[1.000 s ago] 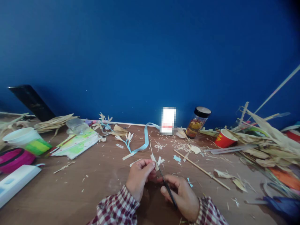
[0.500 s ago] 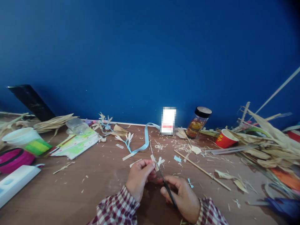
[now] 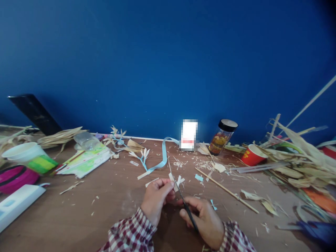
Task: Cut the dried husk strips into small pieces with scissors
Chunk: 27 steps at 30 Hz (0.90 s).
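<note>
My left hand [image 3: 159, 196] pinches a small pale strip [image 3: 172, 179], which looks like corn husk, between thumb and fingers. In my right hand [image 3: 203, 217] are dark-handled scissors [image 3: 189, 214], pointing up and left. Their thin blade lies along the strip, close to the left fingertips; the finger loops are hidden by the hand. Just beyond are a few cut pale pieces [image 3: 180, 181]. A pale flower on a blue stem [image 3: 143, 160] lies further left, beside a curled light blue ribbon [image 3: 163, 154].
Thin shreds [image 3: 201, 162] litter the table beyond my hands. A wooden stick [image 3: 227, 190] lies at the right. Behind stands a jar with a black lid [image 3: 219, 141], near a red paper cup [image 3: 253, 155] and piled husks [image 3: 301, 171]. A white power strip [image 3: 22, 204] is at the left.
</note>
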{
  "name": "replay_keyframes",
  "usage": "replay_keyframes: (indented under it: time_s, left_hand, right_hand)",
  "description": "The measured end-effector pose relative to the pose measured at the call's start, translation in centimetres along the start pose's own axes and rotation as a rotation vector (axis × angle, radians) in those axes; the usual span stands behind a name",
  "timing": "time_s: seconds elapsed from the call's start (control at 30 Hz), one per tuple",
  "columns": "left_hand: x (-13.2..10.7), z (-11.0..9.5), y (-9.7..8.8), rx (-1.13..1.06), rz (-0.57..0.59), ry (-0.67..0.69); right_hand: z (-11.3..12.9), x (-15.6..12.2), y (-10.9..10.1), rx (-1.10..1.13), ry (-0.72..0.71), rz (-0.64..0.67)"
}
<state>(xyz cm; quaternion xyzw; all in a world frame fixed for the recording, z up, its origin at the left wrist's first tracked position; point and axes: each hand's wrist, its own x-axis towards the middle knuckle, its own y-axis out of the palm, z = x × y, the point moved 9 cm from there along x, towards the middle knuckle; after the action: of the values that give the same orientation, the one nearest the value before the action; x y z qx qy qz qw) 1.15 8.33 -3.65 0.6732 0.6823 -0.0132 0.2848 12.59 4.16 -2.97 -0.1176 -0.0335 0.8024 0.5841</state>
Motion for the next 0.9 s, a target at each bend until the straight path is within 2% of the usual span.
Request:
replay_keyframes:
  time_s: [0.23, 0.4, 0.5, 0.63, 0.8, 0.9]
  left_hand:
    - [-0.3, -0.3, 0.1, 0.005, 0.020, -0.011]
    - [-0.5, -0.2, 0.9, 0.045, 0.093, -0.035]
    - [-0.5, 0.2, 1.2, 0.133, 0.123, -0.040]
    - [-0.6, 1.0, 2.0, 0.327, 0.226, -0.024]
    - [-0.7, 1.9, 2.7, 0.540, 0.354, 0.069]
    - [-0.7, 1.5, 2.8, 0.587, 0.368, 0.139]
  right_hand:
    - [-0.3, 0.4, -1.0, 0.062, -0.010, -0.053]
    - [0.2, 0.7, -2.1, 0.212, -0.071, -0.148]
    - [0.7, 0.6, -2.6, 0.295, -0.125, -0.199]
    - [1.0, 0.4, -3.3, 0.353, -0.164, -0.266]
    - [1.2, 0.2, -3.6, 0.277, -0.177, -0.310]
    - [1.2, 0.2, -3.6, 0.237, -0.172, -0.314]
